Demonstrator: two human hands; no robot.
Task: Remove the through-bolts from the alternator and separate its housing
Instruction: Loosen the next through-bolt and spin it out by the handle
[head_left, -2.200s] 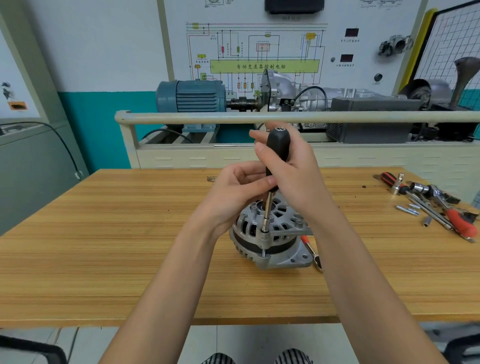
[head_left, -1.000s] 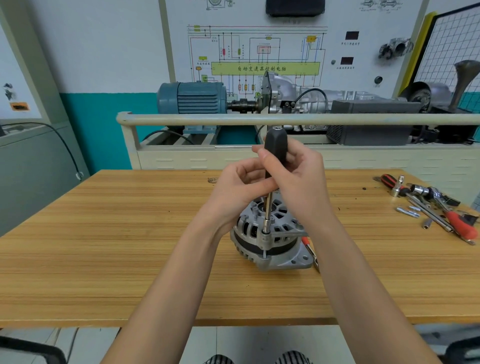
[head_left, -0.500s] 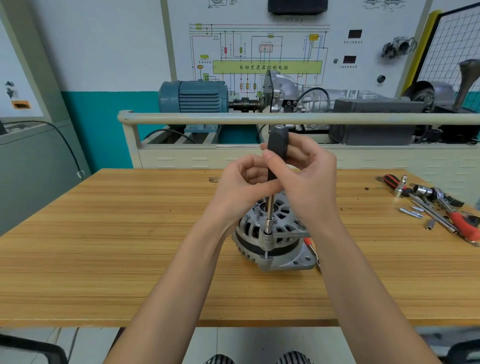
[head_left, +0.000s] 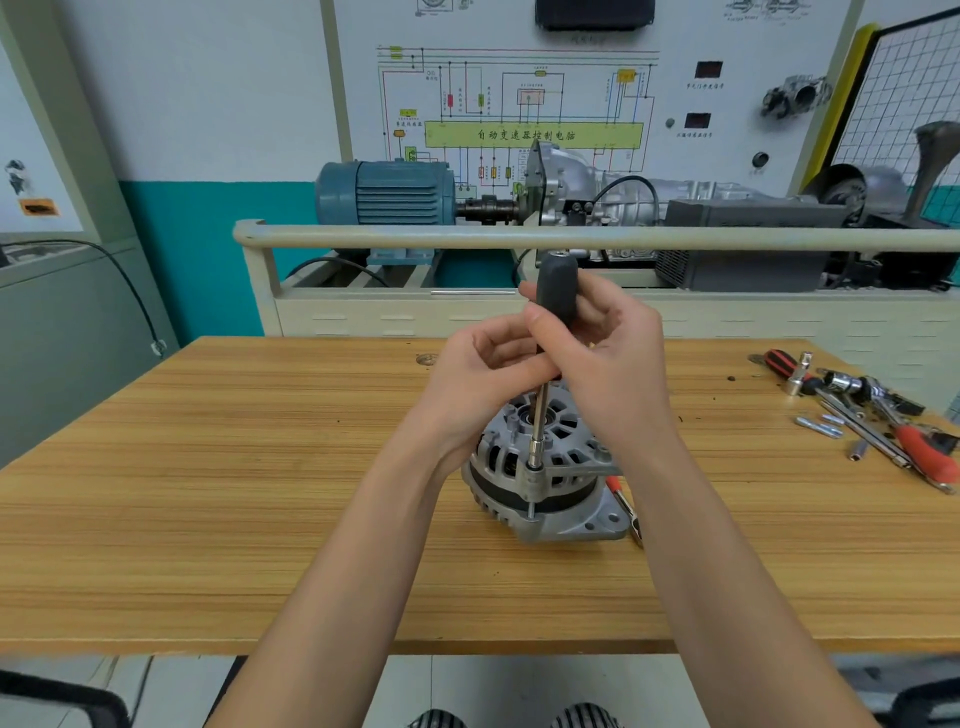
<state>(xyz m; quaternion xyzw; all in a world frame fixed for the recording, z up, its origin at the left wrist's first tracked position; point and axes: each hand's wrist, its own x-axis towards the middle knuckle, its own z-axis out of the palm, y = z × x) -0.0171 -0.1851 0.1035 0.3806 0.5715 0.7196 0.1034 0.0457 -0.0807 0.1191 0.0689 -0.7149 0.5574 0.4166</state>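
Steel socket sits on the near through-bolt, right hand gripping the nut driver, left hand pinching its shaft — best kept dead upright on the alternator

Silver-grey alternator with a black band round its middle; dark grey driver handle above a bright steel shank. Honey-yellow striped grain on the table. Blue-grey ribbed motor, teal lower wall, red-and-black tools at right, black-and-white striped trousers.
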